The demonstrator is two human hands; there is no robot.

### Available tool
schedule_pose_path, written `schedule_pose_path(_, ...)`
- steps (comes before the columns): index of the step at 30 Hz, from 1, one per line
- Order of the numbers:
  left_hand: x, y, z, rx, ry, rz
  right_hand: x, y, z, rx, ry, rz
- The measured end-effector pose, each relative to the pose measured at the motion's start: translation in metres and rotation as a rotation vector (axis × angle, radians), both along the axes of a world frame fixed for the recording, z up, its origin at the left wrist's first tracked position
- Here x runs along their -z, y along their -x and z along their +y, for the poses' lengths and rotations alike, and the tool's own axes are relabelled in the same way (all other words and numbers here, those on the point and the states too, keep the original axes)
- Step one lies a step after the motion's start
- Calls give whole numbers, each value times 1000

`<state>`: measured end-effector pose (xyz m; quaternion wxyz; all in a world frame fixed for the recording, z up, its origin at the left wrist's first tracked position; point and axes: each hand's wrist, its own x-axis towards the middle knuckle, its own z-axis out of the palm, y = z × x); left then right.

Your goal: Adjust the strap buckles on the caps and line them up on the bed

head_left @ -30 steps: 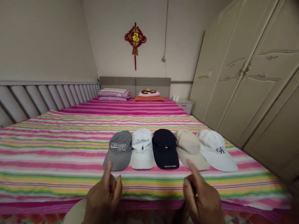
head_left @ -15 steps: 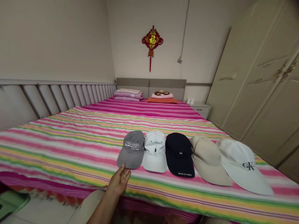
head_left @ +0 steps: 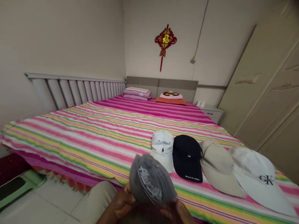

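A gray cap (head_left: 150, 182) with white lettering is held up in front of me, over the near edge of the bed. My left hand (head_left: 123, 200) grips its left side. At its lower right edge, my right hand (head_left: 174, 210) has hold of it, partly hidden by the cap. Lying in a row on the striped sheet are a white cap (head_left: 163, 149) with a small dark logo, a black cap (head_left: 187, 157), a beige cap (head_left: 219, 165) and a larger white cap (head_left: 257, 177) with dark letters.
The striped bed (head_left: 77, 133) has folded purple bedding (head_left: 137, 94) and pink and orange bedding (head_left: 171, 99) by the headboard. A metal rail runs along its left. A green stool (head_left: 28, 186) stands at lower left; a nightstand (head_left: 212, 113) and wardrobe are at right.
The gray cap has left the row and been lifted toward me. Both my hands now hold it; before, only my left hand touched its brim. The view has shifted left.
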<state>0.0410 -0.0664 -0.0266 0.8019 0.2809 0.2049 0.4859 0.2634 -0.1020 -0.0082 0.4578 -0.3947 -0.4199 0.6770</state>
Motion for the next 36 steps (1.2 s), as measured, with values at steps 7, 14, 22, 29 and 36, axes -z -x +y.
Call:
schedule_pose_path(7, -6, -10, -17, 232, -51, 57, -41, -4, 0, 66, 164, 242)
schedule_pose_path(14, -19, -5, 4, 233, -36, -10, -50, -14, -6, 188, 124, 340)
schedule_pose_path(22, -78, -29, 23, 315, -238, 102, -75, -12, -8, 371, -85, 112)
schedule_pose_path(29, -90, -33, 22, 154, -193, 64, -59, -24, -10, 182, -258, -195)
schedule_pose_path(36, -97, -36, 16, 206, -167, 137, -55, -33, -20, -128, -165, -58)
